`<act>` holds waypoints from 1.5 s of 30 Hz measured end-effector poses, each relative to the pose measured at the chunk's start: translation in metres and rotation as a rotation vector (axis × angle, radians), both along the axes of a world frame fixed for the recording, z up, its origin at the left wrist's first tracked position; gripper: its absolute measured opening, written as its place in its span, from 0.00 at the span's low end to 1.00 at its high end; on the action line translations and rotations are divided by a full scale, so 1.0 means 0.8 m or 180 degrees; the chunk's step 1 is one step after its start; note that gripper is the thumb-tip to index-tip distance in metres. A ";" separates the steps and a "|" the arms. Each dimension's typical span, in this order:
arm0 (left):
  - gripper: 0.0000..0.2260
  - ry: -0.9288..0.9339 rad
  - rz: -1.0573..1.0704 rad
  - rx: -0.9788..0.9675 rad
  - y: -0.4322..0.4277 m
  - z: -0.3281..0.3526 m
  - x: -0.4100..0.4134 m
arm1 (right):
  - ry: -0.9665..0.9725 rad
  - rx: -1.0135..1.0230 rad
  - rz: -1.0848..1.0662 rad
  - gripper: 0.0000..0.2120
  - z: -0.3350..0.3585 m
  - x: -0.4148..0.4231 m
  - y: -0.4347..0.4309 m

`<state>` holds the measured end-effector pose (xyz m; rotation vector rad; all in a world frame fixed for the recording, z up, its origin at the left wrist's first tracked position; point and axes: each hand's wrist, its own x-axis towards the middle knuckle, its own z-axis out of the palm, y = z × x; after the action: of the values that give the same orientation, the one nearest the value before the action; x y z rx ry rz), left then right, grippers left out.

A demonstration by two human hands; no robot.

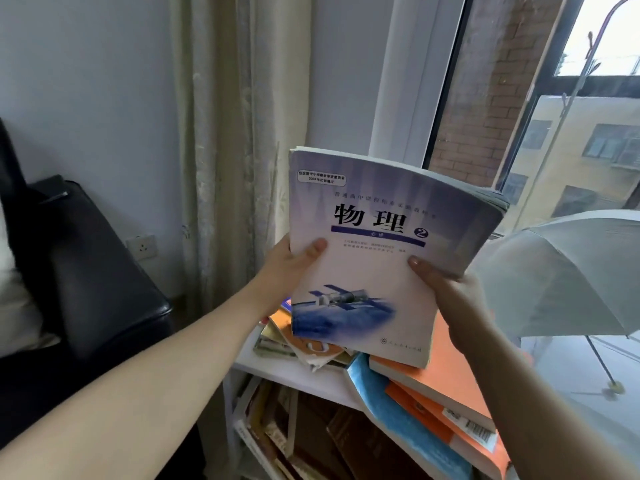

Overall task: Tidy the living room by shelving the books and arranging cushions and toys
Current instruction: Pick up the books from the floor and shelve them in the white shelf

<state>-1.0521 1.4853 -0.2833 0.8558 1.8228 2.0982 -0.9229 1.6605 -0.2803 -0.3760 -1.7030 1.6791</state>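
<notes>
Holding: both hands grip one physics textbook at centre frame, raised above the shelf top with its cover facing the camera.
Head view, left hand: closed on the book's left edge, thumb pressed on the cover, fingers hidden behind.
Head view, right hand: closed on the lower right edge, thumb on the cover, fingers out of sight behind.
Book axis: the long side runs from lower centre to upper centre, tilted a little rightward; the spine lies on the left.
Key relation: the white bookshelf sits directly below the book, at lower centre; its open compartment, with upright books, lies below and left of the hands.
Loose books: heaped askew on the shelf top, lower right, touching one another.
Nearer hand: the left, judging by position, lies closer to the compartment opening.
Coming move: probably turning the book spine-out and lowering it.
Bystanders: sofa at left, umbrella at right.
</notes>
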 end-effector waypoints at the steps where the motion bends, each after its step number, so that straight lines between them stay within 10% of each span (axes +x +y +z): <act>1: 0.13 -0.0033 0.0013 0.0054 -0.004 -0.005 0.004 | 0.0044 0.0011 -0.0105 0.08 -0.004 0.002 -0.005; 8: 0.05 -0.0088 0.0335 0.0568 -0.039 -0.015 0.036 | 0.0331 0.0630 -0.0267 0.10 -0.016 0.041 -0.059; 12: 0.17 0.0003 0.0565 0.0601 -0.061 -0.015 0.054 | 0.0055 0.1300 -0.0341 0.08 -0.012 0.063 -0.087; 23: 0.18 0.0172 0.0621 0.0767 -0.113 -0.066 0.070 | 0.0147 0.1074 -0.0018 0.04 -0.037 0.077 -0.128; 27: 0.11 0.0053 0.0729 0.0515 -0.116 -0.098 0.070 | -0.0015 0.0611 0.0244 0.06 -0.067 0.062 -0.121; 38: 0.28 -0.1142 0.0301 -0.0008 -0.133 -0.201 0.080 | -0.0711 0.0199 0.0591 0.12 -0.149 0.080 -0.120; 45: 0.13 -0.1462 0.0131 -0.1416 -0.167 -0.249 0.072 | -0.1790 0.0288 0.0968 0.11 -0.248 0.114 -0.123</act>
<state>-0.9945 1.3513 -0.4824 0.2062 1.9297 1.6251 -0.8320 1.5621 -0.4785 -0.6140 -2.3349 1.8102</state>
